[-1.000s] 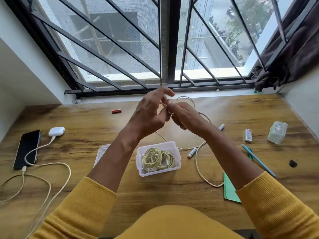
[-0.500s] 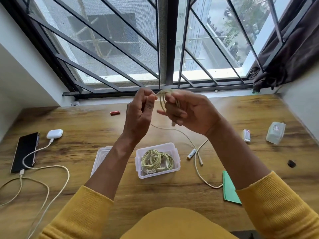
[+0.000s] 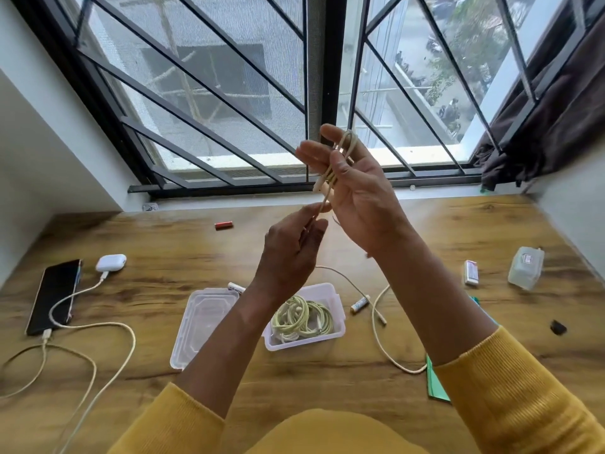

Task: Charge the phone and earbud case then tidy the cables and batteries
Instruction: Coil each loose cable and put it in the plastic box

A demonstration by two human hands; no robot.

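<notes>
- Working at a wooden desk [image 3: 163, 244] shoved right up against a big window [image 3: 229, 93] with black diagonal bars; dark curtain [image 3: 556, 119] bunched up on the right, white walls either side.
- My right hand [image 3: 357, 188] is up in front of the glass, fingers fairly straight, with a cream cable [image 3: 340, 158] looped round them.
- My left hand [image 3: 294, 247] sits just below it, pinching the loose run of that same cable.
- The rest of it trails down across the desk, near a white battery [image 3: 360, 303].
- Clear tub [image 3: 339, 329] in the middle holds coiled yellowish cables [image 3: 302, 319]; its lid [image 3: 203, 322] lies just left of it.
- Far left: phone [image 3: 54, 296] and earbud case [image 3: 111, 262], each with a white cable plugged in.
- Red battery [image 3: 224, 225] back near the sill.
- Right side: small white box [image 3: 471, 272] and a cloudy plastic container [image 3: 525, 267], both with labels too blurry to read.
- Green paper [image 3: 437, 381] pokes out by my right sleeve.
</notes>
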